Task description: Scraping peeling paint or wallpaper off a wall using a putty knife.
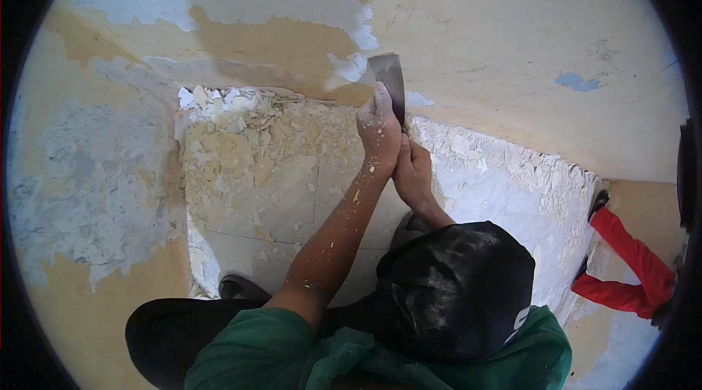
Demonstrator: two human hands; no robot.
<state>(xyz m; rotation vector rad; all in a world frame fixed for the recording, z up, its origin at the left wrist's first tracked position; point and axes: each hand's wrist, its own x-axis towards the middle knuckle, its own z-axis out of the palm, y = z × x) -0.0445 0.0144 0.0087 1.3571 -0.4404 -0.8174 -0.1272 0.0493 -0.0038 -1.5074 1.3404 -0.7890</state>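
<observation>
Both of my hands grip one wide metal scraper in front of the painted wall. The thumb of my left hand lies flat on the blade, and flecks of paint speckle that hand and forearm. Just below and to the right, my right hand closes around the handle, which is mostly hidden by the fingers. The blade's wide end points up at the yellowish wall; whether it touches cannot be told. Close to its left is a pale bare patch where the paint is gone.
Paint flakes litter the tiled floor, thickest in the left corner. The left wall is largely stripped to grey. A black cap covers part of the view. At far right is another person in red trousers.
</observation>
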